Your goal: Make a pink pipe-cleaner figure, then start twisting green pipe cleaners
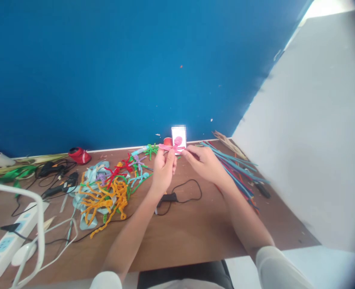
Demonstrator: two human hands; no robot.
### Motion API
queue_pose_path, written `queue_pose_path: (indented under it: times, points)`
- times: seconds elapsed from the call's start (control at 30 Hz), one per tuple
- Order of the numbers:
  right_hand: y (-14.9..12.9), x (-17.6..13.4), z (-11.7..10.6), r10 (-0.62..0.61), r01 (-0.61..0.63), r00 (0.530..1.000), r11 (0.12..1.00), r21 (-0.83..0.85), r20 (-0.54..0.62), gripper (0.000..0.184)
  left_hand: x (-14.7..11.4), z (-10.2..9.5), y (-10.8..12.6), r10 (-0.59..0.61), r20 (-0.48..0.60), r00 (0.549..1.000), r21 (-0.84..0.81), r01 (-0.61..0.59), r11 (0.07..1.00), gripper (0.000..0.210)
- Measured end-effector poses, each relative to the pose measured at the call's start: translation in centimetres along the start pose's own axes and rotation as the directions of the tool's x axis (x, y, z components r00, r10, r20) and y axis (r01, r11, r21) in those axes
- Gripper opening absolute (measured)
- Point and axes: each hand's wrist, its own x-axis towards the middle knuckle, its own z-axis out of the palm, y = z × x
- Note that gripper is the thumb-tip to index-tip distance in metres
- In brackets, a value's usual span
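My left hand [163,168] and my right hand [203,162] are raised together over the brown table [189,233], both pinching a pink pipe cleaner [171,147] bent between the fingertips. Its curled pink end sits just in front of a small white phone screen [179,138] propped against the blue wall. A heap of twisted pipe cleaners [108,192] in orange, red, green, purple and pale blue lies to the left of my left hand.
A bundle of straight pipe cleaners [234,168] lies along the right, near the white wall. A black cable with adapter [177,194] lies under my hands. On the left are glue guns [59,184], a red object [79,155], a white power strip [5,245] and cords.
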Motion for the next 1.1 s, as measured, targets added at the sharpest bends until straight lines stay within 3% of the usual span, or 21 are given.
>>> queue_pose_path:
  times: [0.13, 0.27, 0.47, 0.87, 1.1]
  points:
    - [0.1, -0.2, -0.6, -0.004, -0.001, 0.998, 0.997, 0.084, 0.061, 0.034, 0.1, 0.0, 0.1, 0.061, -0.032, 0.998, -0.034, -0.062, 0.997, 0.03]
    - [0.7, -0.4, -1.3, -0.021, 0.016, 0.996, 0.998, 0.058, 0.083, 0.012, 0.3, -0.1, 0.0, 0.077, -0.078, 0.994, -0.094, -0.084, 0.992, 0.03]
    - [1.3, -0.5, -2.1, 0.008, -0.007, 0.998, 1.0, -0.022, 0.062, 0.021, 0.4, -0.1, 0.0, 0.065, -0.113, 0.991, -0.128, -0.08, 0.989, 0.03]
    - [0.3, -0.3, -1.7, -0.138, 0.143, 0.989, 0.986, -0.084, 0.055, 0.03, 0.4, -0.1, -0.1, 0.082, -0.057, 0.995, -0.047, -0.085, 0.995, 0.032]
    - [0.4, -0.3, -1.9, -0.161, 0.164, 0.986, 0.983, -0.086, 0.041, 0.031, 0.2, -0.2, 0.1, -0.034, 0.007, 0.999, 0.027, 0.034, 0.999, 0.046]
